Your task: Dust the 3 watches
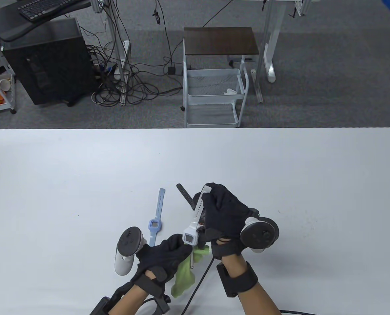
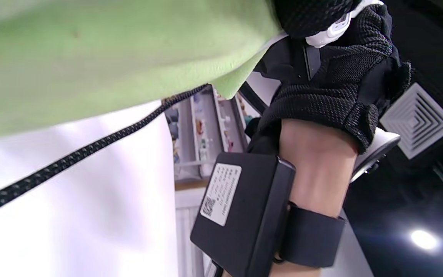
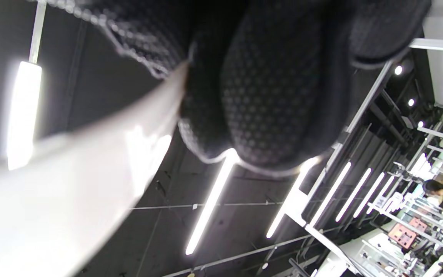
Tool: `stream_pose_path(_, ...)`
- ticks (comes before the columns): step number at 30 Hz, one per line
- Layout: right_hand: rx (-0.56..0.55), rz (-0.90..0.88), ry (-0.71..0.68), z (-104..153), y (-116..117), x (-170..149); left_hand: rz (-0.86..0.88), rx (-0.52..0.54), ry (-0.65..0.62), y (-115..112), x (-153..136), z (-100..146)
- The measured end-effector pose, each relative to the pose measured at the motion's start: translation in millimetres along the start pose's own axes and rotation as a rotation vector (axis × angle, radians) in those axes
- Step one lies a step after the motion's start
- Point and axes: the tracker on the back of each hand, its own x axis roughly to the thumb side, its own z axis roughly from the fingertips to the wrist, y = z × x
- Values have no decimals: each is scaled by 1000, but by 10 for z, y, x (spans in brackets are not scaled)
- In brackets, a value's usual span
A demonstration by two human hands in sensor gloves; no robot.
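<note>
My right hand (image 1: 219, 210) grips the strap of a white watch (image 1: 195, 218) and holds it above the table, its square face toward my left hand. My left hand (image 1: 170, 252) clutches a green cloth (image 1: 185, 274) bunched right under the watch's face. In the left wrist view the green cloth (image 2: 102, 50) fills the top, with the white watch (image 2: 331, 29) against my right hand (image 2: 333, 88). A light blue watch (image 1: 156, 218) lies flat on the table left of the hands. A black watch (image 1: 185, 195) lies behind the white one, partly hidden. The right wrist view shows only glove and ceiling.
The white table (image 1: 83, 183) stretches wide around the hands. A black cable (image 1: 198, 282) runs from between the wrists to the near edge. Beyond the far edge stands a white wire trolley (image 1: 213, 95) on the carpet.
</note>
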Motion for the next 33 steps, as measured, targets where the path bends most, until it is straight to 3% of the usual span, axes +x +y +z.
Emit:
stream_pose_path(14, -19, -86, 19, -23, -36, -23, 111, -26, -41, 131, -16, 3)
stream_pose_path(23, -39, -112, 42, -36, -89, -49, 279, -234, -97, 65, -25, -56)
stream_pose_path(27, -26, -111, 39, -38, -82, -47, 44, -185, -93, 158, 13, -65)
stream_pose_path(33, -29, -121, 38, -39, -80, -48, -4, -39, -66, 311, 5, -14)
